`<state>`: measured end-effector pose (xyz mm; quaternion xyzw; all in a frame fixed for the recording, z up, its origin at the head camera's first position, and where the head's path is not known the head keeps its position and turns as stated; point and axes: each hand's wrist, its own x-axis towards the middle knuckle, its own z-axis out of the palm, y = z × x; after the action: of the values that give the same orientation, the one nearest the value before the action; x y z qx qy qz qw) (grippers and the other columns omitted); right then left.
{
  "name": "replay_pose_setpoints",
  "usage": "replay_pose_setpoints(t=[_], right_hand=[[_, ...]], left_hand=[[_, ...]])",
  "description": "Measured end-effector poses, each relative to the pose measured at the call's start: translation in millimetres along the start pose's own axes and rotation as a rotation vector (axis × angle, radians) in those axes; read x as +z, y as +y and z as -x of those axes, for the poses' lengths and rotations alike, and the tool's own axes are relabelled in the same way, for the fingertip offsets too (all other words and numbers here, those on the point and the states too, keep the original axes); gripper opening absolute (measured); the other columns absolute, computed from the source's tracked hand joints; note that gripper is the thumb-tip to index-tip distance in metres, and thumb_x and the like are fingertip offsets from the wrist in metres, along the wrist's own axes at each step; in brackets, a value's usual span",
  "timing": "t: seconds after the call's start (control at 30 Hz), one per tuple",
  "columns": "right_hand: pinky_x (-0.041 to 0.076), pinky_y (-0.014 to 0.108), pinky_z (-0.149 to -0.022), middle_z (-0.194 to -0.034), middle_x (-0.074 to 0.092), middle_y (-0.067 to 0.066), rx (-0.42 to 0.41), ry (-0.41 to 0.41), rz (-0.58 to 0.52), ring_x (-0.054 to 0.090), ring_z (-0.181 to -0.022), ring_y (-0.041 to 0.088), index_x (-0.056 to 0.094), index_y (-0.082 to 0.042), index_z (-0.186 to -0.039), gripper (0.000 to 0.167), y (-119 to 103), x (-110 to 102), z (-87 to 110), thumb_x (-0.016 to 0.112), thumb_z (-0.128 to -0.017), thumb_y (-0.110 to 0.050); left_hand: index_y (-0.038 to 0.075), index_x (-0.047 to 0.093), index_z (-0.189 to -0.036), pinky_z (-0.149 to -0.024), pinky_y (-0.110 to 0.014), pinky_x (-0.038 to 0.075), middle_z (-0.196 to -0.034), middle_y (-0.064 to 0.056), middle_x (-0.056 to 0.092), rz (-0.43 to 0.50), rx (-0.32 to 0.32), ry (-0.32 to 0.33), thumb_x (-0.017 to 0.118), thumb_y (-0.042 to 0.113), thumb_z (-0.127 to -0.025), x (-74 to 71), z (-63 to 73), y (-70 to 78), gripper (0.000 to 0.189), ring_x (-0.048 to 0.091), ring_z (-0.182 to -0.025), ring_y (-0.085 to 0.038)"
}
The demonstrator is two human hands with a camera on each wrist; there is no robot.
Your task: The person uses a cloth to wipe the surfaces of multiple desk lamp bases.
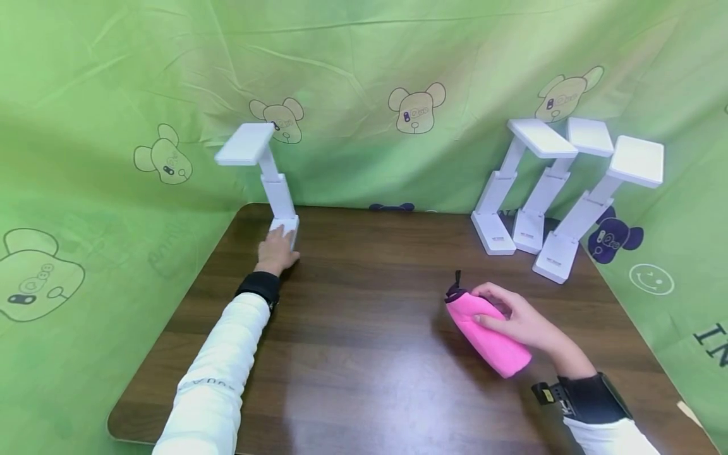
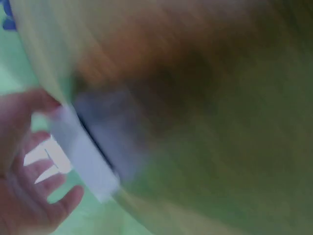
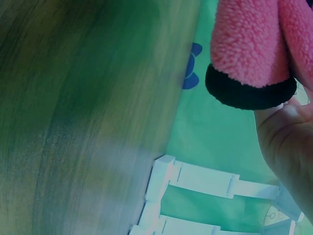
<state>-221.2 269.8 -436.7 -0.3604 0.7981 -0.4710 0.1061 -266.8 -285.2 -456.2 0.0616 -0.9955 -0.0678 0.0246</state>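
My left hand is at the far left, its fingers on the base of a white folding desk lamp. In the blurred left wrist view, spread fingers touch the white base. My right hand grips a pink fleece pouch above the table at the right, thumb on one side and fingers on the other. A black cord sticks out of the pouch's far end. The right wrist view shows the pouch's fuzzy pink cloth and black rim.
Three more white desk lamps stand close together at the back right. A brown wooden table spreads beneath both hands. Green printed cloth hangs behind it and along its sides.
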Motion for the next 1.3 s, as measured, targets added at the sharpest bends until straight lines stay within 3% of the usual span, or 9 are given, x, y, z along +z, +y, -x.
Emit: replay_pose_setpoints(t=[0.2, 0.33, 0.57, 0.7, 0.8, 0.87, 0.97, 1.03, 1.3], right_hand=[[0.059, 0.034, -0.062, -0.112, 0.065, 0.007, -0.017, -0.001, -0.006, 0.066, -0.089, 0.016, 0.057, -0.014, -0.128, 0.039, -2.3, 2.1, -1.1, 0.071, -0.093, -0.005], [0.059, 0.035, -0.061, -0.110, 0.065, 0.007, -0.015, 0.008, -0.001, 0.066, -0.088, 0.016, 0.057, -0.014, -0.127, 0.039, -3.5, 2.7, -3.2, 0.072, -0.092, -0.005], [0.058, 0.033, -0.062, -0.109, 0.065, 0.007, -0.036, 0.013, 0.001, 0.066, -0.087, 0.015, 0.058, -0.014, -0.126, 0.038, -9.1, 6.4, -5.0, 0.072, -0.092, -0.004], [0.058, 0.033, -0.062, -0.110, 0.065, 0.007, -0.040, 0.022, 0.003, 0.066, -0.087, 0.015, 0.058, -0.014, -0.126, 0.039, -11.5, 7.9, -1.4, 0.072, -0.092, -0.004], [0.059, 0.034, -0.062, -0.110, 0.065, 0.007, -0.034, 0.027, 0.010, 0.066, -0.087, 0.015, 0.058, -0.014, -0.127, 0.039, -13.7, 6.1, 1.9, 0.072, -0.092, -0.005], [0.059, 0.034, -0.061, -0.110, 0.065, 0.007, -0.031, 0.028, 0.012, 0.066, -0.086, 0.015, 0.058, -0.015, -0.127, 0.039, -15.1, 6.6, 1.7, 0.073, -0.092, -0.005], [0.058, 0.034, -0.060, -0.109, 0.065, 0.007, -0.029, 0.029, 0.017, 0.066, -0.085, 0.015, 0.058, -0.015, -0.126, 0.039, -16.5, 5.4, 1.5, 0.073, -0.092, -0.005], [0.059, 0.035, -0.060, -0.110, 0.065, 0.008, -0.026, 0.023, 0.009, 0.067, -0.086, 0.016, 0.058, -0.015, -0.126, 0.039, -16.6, 4.9, 1.3, 0.072, -0.092, -0.005], [0.059, 0.035, -0.063, -0.111, 0.065, 0.008, -0.021, 0.001, -0.011, 0.067, -0.088, 0.016, 0.058, -0.015, -0.126, 0.037, -17.9, 16.2, -4.3, 0.072, -0.093, -0.007]], left_hand=[[-0.004, 0.047, -0.145, -0.098, -0.068, 0.044, -0.150, -0.030, 0.040, 0.011, -0.070, 0.002, 0.060, 0.024, -0.099, -1.0, 8.6, -32.0, 0.055, 0.041, -0.134, -0.051], [-0.006, 0.049, -0.144, -0.102, -0.068, 0.041, -0.154, -0.030, 0.036, -0.027, -0.052, -0.037, 0.052, 0.032, -0.105, -0.8, 6.7, -37.4, 0.055, 0.038, -0.137, -0.052], [-0.006, 0.033, -0.153, -0.106, -0.067, 0.037, -0.158, -0.034, 0.025, -0.040, -0.099, -0.084, 0.046, 0.036, -0.107, -7.3, 2.2, -39.9, 0.064, 0.027, -0.142, -0.054], [-0.014, 0.038, -0.145, -0.104, -0.067, 0.039, -0.151, -0.044, 0.027, 0.031, -0.136, 0.045, 0.052, 0.029, -0.103, -5.6, 3.0, -48.4, 0.062, 0.032, -0.136, -0.060], [-0.021, 0.049, -0.124, -0.095, -0.065, 0.046, -0.131, -0.046, 0.044, 0.077, -0.125, 0.172, 0.057, 0.021, -0.097, -4.1, 3.2, -54.0, 0.051, 0.046, -0.121, -0.060], [-0.020, 0.054, -0.114, -0.089, -0.064, 0.050, -0.116, -0.041, 0.053, 0.074, -0.105, 0.187, 0.058, 0.018, -0.096, -4.2, 7.9, -58.9, 0.042, 0.053, -0.112, -0.057], [-0.017, 0.057, -0.118, -0.086, -0.062, 0.052, -0.111, -0.036, 0.057, 0.019, -0.062, 0.109, 0.058, 0.020, -0.098, -6.6, 13.4, -62.1, 0.042, 0.057, -0.107, -0.053], [-0.015, 0.054, -0.130, -0.092, -0.061, 0.050, -0.121, -0.037, 0.055, -0.008, -0.049, 0.052, 0.057, 0.020, -0.099, -8.8, 15.5, -61.6, 0.047, 0.054, -0.114, -0.053], [-0.020, 0.032, -0.146, -0.104, -0.064, 0.041, -0.140, -0.045, 0.036, 0.009, -0.094, -0.030, 0.052, 0.029, -0.102, -9.6, 8.5, -71.3, 0.069, 0.036, -0.131, -0.060]])
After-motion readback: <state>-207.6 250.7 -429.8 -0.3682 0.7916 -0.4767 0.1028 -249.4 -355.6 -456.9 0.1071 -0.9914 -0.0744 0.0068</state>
